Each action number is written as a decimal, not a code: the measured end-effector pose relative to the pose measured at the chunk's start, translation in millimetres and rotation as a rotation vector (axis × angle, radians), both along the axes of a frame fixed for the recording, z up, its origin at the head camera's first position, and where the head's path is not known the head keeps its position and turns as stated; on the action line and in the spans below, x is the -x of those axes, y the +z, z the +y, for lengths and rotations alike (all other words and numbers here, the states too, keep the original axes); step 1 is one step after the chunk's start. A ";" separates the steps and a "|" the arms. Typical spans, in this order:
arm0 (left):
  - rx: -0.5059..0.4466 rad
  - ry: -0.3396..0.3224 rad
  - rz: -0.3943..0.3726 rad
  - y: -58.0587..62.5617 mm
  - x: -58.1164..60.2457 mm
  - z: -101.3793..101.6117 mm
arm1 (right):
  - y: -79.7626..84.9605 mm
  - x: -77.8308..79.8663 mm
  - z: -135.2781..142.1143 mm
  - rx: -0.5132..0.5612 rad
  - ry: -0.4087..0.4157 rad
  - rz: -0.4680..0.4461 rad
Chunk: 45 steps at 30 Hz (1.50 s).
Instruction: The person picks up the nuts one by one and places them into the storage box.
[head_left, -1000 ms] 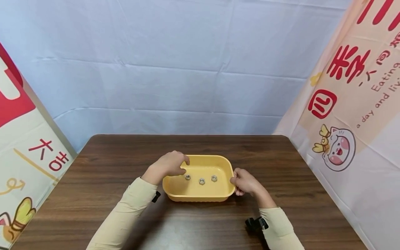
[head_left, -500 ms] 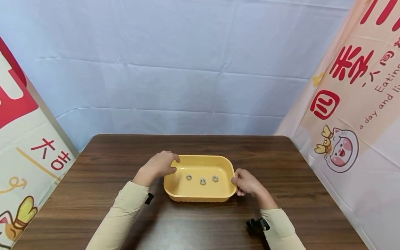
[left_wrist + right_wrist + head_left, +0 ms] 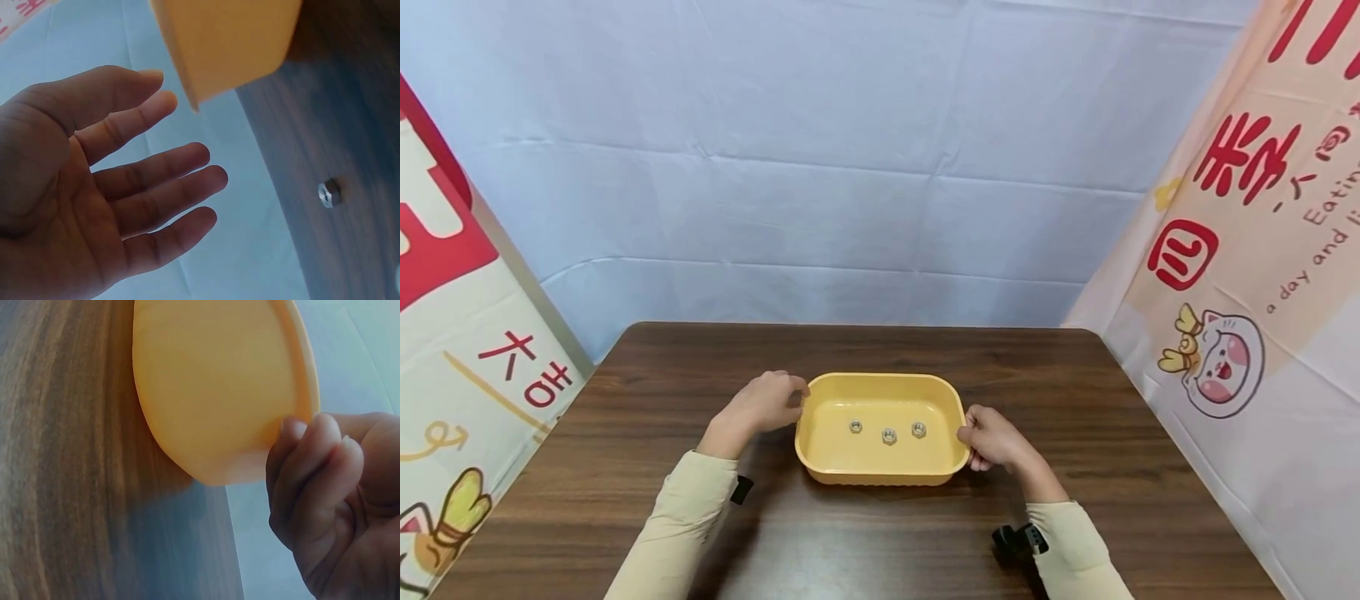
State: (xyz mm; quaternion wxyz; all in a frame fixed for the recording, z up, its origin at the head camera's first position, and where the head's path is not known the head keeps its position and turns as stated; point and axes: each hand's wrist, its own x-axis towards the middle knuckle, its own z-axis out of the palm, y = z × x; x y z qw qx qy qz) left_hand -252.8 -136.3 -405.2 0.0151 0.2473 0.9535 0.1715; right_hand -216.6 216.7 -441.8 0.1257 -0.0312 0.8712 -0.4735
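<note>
My right hand (image 3: 992, 435) grips the right end of the yellow tray (image 3: 880, 480): thumb at the rim, fingers bent against the outside of the wall, as the right wrist view shows; knuckles bunched, forearm slanting up and inward from the lower right. My left hand (image 3: 763, 402) holds nothing; fingers long, only slightly bent, a bit spread, thumb lying close to the index finger, palm facing the wrist camera. It sits just beside the tray's left end, fingertips pointing at the rim; can't tell from the head view if they touch, but the left wrist view shows a gap. Left forearm slants up and inward from the lower left. Cream sleeve (image 3: 677, 517) on that arm, matching sleeve on the other, with a black wrist device (image 3: 1019, 542) at my right wrist. Tray sits flat on the brown wooden table (image 3: 865, 542), near the middle, between my hands. Three metal nuts lie apart on its floor: left nut (image 3: 856, 427), middle nut (image 3: 889, 437) closest to me, right nut (image 3: 918, 430). Left wrist view also shows a loose nut (image 3: 329, 194) on the wood, outside the tray.
</note>
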 end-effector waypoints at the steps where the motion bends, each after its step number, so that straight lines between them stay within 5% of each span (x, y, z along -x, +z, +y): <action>1: -0.006 -0.005 0.002 -1.5 -0.3 -1.9 | -0.3 0.1 0.2 0.001 0.001 -0.002; 10: -0.040 0.042 0.007 -8.8 -0.5 -18.1 | 1.7 0.1 1.4 0.020 0.022 -0.020; 17: -0.112 0.097 -0.066 -19.2 3.3 -31.1 | 0.1 0.5 1.1 0.020 0.006 -0.032; 30: -0.398 0.373 -0.085 -46.3 16.0 -42.2 | 0.0 0.2 0.3 0.009 0.006 -0.022; 37: -0.665 0.548 -0.365 -52.8 23.0 -50.4 | -0.2 0.6 -0.1 0.009 0.006 -0.024; 45: -0.786 0.585 -0.566 -56.8 27.0 -58.6 | 1.0 -0.9 1.0 0.013 0.020 -0.022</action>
